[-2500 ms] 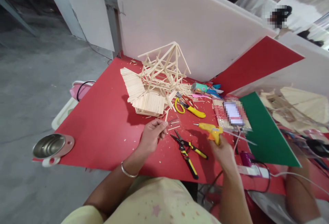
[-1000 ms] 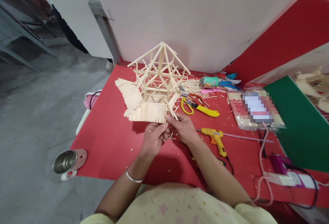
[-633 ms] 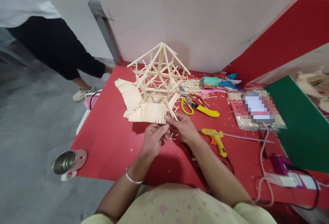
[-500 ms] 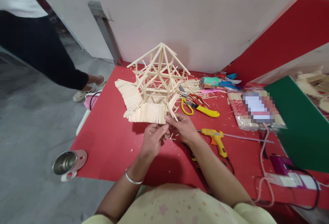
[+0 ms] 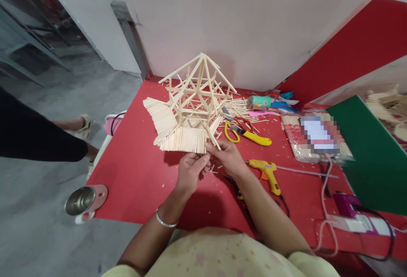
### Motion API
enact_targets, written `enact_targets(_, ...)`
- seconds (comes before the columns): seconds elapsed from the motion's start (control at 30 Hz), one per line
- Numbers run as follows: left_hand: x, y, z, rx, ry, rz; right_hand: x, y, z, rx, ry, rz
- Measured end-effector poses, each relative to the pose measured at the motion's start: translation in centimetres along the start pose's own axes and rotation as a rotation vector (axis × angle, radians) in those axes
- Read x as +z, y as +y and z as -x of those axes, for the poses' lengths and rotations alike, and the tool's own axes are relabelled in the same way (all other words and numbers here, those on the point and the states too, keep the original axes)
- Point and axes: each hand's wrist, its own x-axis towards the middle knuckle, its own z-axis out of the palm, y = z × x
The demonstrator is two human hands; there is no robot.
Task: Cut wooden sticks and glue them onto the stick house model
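A house frame of thin wooden sticks (image 5: pixel 192 107) stands on the red table (image 5: pixel 136 175), with flat stick panels along its front and left side. My left hand (image 5: pixel 190 173) and my right hand (image 5: pixel 227 158) meet at the front right corner of the near panel. Both pinch with fingertips together at the panel's lower edge; what they pinch is too small to make out. A silver bangle sits on my left wrist. A yellow glue gun (image 5: pixel 267 173) lies on the table just right of my right hand.
Yellow-handled scissors (image 5: pixel 246 135) and a teal tube (image 5: pixel 258 102) lie right of the frame. Farther right are a packet of sticks (image 5: pixel 313 141), a green board (image 5: pixel 369 154) and a purple plug with cables (image 5: pixel 349 207). A steel cup (image 5: pixel 79 200) hangs off the left edge. A person's leg passes at left.
My right hand has put down the glue gun and joined my left hand at the panel's corner. A person on the left walked past toward the near side.
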Motion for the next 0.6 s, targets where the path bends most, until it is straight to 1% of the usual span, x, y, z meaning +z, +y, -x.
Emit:
enact_targets(0.13,-0.1,-0.1,-0.1,0.001,0.002,-0.002,0.0,0.4,-0.2,-0.003,0.001,-0.008)
enact_targets(0.2,-0.1,-0.1,-0.2,0.001,0.005,-0.002,0.0,0.4,-0.1,-0.027,0.017,0.004)
enact_targets(0.33,-0.3,-0.3,-0.3,-0.013,-0.009,-0.002,-0.1,0.7,0.8,-0.137,0.143,0.117)
enact_targets(0.47,-0.3,-0.3,-0.4,-0.022,-0.016,0.012,-0.4,1.6,2.0,-0.258,0.251,0.192)
enact_targets(0.53,-0.3,-0.3,-0.4,-0.015,-0.016,0.018,-0.7,2.4,2.2,-0.299,0.250,0.202)
enact_targets(0.6,-0.3,-0.3,-0.4,-0.008,-0.018,0.022,-1.0,3.1,2.2,-0.308,0.216,0.188)
